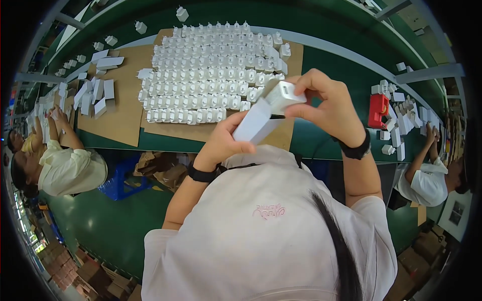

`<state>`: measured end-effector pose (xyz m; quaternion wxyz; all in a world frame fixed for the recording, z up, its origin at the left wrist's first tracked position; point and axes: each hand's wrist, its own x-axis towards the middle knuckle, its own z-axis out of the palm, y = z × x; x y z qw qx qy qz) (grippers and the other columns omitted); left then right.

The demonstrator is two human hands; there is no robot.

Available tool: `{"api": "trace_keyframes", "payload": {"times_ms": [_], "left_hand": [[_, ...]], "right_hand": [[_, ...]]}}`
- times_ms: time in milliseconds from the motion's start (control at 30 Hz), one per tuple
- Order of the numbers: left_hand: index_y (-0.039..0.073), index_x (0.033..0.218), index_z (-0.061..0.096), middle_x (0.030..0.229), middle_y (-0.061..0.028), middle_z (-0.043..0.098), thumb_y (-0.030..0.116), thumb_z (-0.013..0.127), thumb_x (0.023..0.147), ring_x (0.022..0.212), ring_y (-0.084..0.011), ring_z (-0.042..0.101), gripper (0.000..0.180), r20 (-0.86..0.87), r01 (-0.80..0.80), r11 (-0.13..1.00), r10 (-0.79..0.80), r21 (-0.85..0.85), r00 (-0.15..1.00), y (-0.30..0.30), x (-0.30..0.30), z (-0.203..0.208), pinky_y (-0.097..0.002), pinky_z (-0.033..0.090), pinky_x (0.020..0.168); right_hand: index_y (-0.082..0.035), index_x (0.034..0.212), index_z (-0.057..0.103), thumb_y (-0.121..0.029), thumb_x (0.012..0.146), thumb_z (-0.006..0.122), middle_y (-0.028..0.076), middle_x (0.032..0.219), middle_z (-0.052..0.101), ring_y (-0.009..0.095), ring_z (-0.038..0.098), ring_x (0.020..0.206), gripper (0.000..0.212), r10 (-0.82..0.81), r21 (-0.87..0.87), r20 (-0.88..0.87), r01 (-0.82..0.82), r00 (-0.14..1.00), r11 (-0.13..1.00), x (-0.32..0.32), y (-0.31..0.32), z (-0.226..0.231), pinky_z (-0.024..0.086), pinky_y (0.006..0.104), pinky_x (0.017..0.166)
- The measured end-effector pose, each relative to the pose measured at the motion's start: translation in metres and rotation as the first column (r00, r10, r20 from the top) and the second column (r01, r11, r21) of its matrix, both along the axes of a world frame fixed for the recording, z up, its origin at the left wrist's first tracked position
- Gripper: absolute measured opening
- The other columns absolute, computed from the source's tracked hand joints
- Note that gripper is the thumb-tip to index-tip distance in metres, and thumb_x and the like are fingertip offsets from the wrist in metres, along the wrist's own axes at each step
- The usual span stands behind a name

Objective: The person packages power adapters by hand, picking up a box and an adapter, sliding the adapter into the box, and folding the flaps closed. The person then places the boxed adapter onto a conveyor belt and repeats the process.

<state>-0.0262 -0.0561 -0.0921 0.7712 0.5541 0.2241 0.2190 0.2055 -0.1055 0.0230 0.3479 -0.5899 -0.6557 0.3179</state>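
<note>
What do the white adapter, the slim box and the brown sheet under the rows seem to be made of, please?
White adapter: probably glossy moulded plastic, with crisp edges and sheen. Slim white box: likely matte thin card, flat-sided. Brown sheet: corrugated cardboard by its dull tan, cut edges.

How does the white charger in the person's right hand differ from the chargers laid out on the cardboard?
The charger in the right hand is a single white plug block, held up and tilted, going end-first into a small white box held by the left hand. The chargers on the cardboard are many, standing in tidy rows on the brown cardboard sheet, unboxed and untouched. Both look like the same small white block.
</note>
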Motion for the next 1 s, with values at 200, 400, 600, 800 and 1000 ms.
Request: {"api": "trace_keyframes", "payload": {"times_ms": [200, 400, 600, 800, 1000], "left_hand": [[0.0, 0.121, 0.042, 0.107, -0.008, 0.053, 0.011, 0.063, 0.066, 0.099, -0.0161, 0.05, 0.06, -0.105, 0.009, 1.0, -0.01, -0.005, 0.994, -0.009, 0.009, 0.021, -0.0306, 0.04, 0.087], [0.0, 0.127, 0.034, 0.113, -0.0086, 0.048, 0.01, 0.056, 0.062, 0.104, -0.0173, 0.046, 0.069, 0.051, 0.046, 0.999, -0.046, -0.004, 0.998, -0.008, 0.005, 0.009, -0.0317, 0.035, 0.092], [-0.001, 0.12, 0.037, 0.104, -0.0081, 0.048, 0.007, 0.052, 0.06, 0.094, -0.0165, 0.047, 0.063, 0.052, -0.102, 0.995, 0.102, -0.015, 0.993, 0.007, -0.003, 0.019, -0.0284, 0.038, 0.085], [-0.002, 0.123, 0.033, 0.111, -0.0116, 0.044, 0.008, 0.052, 0.064, 0.1, -0.0184, 0.046, 0.063, 0.022, -0.175, 0.983, 0.174, 0.056, 0.985, 0.021, -0.004, 0.022, -0.0303, 0.038, 0.089], [0.003, 0.131, 0.031, 0.117, -0.0109, 0.044, 0.004, 0.055, 0.069, 0.108, -0.0208, 0.044, 0.067, -0.092, -0.199, 0.919, 0.243, 0.339, 0.966, 0.051, -0.022, 0.029, -0.033, 0.036, 0.093]], "right_hand": [[0.0, 0.082, 0.062, 0.001, 0.068, 0.071, 0.011, 0.099, 0.064, 0.013, 0.057, 0.075, 0.016, 0.058, 0.269, -0.019, -0.051, 0.998, 0.962, -0.015, 0.008, -0.013, 0.047, 0.0223, 0.065], [-0.001, 0.079, 0.064, 0.005, 0.066, 0.068, 0.011, 0.101, 0.063, 0.017, 0.057, 0.074, 0.015, 0.064, 0.239, -0.275, 0.004, 0.959, 0.971, -0.027, 0.005, -0.022, 0.046, 0.0248, 0.066], [-0.002, 0.077, 0.063, 0.008, 0.065, 0.067, 0.012, 0.093, 0.064, 0.02, 0.058, 0.072, 0.017, -0.017, 0.49, 0.013, 0.008, 1.0, 0.872, -0.045, 0.002, -0.031, 0.046, 0.0271, 0.066], [-0.003, 0.128, 0.035, -0.015, 0.076, 0.068, 0.01, 0.124, 0.047, 0.018, 0.046, 0.107, 0.063, -0.019, 0.187, -0.551, 0.146, 0.834, 0.971, -0.054, 0.009, -0.052, 0.04, 0.0297, 0.086], [-0.005, 0.126, 0.04, 0.001, 0.069, 0.069, 0.007, 0.093, 0.06, 0.014, 0.059, 0.081, 0.064, -0.154, -0.178, -0.573, 0.062, 0.805, 0.982, -0.036, 0.043, -0.059, 0.047, 0.0242, 0.07]]}}
